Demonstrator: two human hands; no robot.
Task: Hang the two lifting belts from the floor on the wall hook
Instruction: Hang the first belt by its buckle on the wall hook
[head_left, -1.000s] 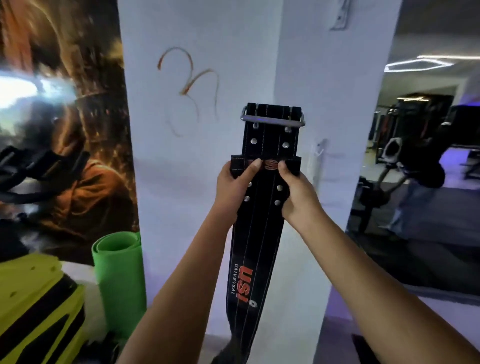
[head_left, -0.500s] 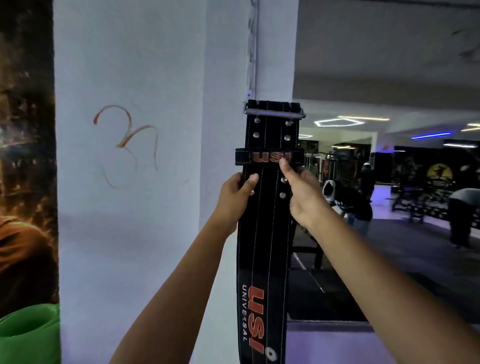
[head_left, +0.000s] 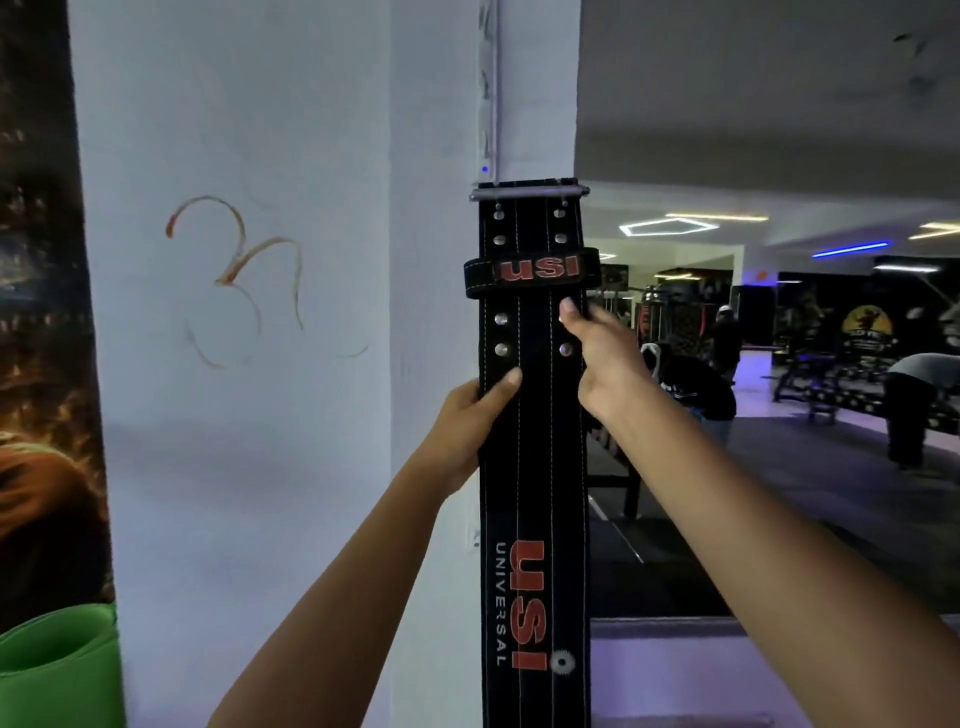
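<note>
A black lifting belt (head_left: 535, 467) with red USI lettering hangs upright against the corner of a white pillar (head_left: 249, 415). Its metal buckle (head_left: 529, 192) is at the top, just under a small white fitting with a blue light (head_left: 485, 170) on the pillar. My left hand (head_left: 467, 415) grips the belt's left edge below the rivets. My right hand (head_left: 597, 358) holds its right edge a little higher, thumb on the front. I cannot make out the wall hook. Only one belt is in view.
A rolled green mat (head_left: 57, 665) stands at the lower left beside a dark poster (head_left: 36, 364). To the right the gym floor opens out, with benches and people (head_left: 914, 410) bent over in the distance.
The belt has risen along the pillar corner, and my view has swung up and to the right. My hands sit lower on the belt, below the USI loop.
</note>
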